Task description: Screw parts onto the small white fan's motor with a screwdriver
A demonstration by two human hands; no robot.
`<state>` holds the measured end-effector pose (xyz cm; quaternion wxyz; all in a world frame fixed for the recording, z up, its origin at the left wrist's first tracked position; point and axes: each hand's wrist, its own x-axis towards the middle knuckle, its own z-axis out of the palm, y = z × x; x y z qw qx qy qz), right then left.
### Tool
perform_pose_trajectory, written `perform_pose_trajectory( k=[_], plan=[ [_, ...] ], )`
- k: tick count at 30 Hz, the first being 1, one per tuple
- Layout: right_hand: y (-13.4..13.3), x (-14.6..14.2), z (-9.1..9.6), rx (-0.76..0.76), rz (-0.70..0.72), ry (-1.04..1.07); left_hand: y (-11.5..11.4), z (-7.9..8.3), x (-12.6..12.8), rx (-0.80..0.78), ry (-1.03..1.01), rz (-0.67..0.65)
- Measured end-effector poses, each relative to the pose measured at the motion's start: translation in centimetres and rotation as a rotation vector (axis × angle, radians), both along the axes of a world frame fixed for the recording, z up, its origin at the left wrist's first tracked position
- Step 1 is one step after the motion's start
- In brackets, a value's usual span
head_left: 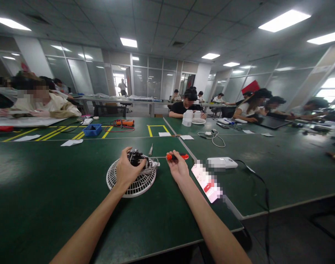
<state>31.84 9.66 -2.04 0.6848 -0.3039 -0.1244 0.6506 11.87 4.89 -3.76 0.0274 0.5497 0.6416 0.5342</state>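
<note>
My left hand [127,169] is closed around a small black fan motor [136,158], which sits on a white round fan grille [134,183] lying flat on the green table [60,190]. My right hand [177,167] grips a screwdriver with a red-orange handle [178,156], its thin shaft pointing left toward the motor. A small loose tool [150,149] lies on the table just behind the motor.
A white box [221,162] with a black cable and a blurred card [207,182] lie right of my hand. Farther back are a blue bin [92,129], an orange tool [124,122], white cables [213,136] and several seated people.
</note>
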Motion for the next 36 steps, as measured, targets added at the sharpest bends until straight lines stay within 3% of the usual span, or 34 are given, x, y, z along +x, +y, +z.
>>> perform_pose_trajectory(
  k=[18,36],
  plan=[
    [-0.62,-0.18,0.65,-0.081,0.016,-0.096,0.00,0.07,0.12,0.005,-0.003,-0.002],
    [-0.14,0.01,0.12,-0.057,0.018,-0.101,-0.27,0.21,0.24,0.013,0.001,-0.014]
  ],
)
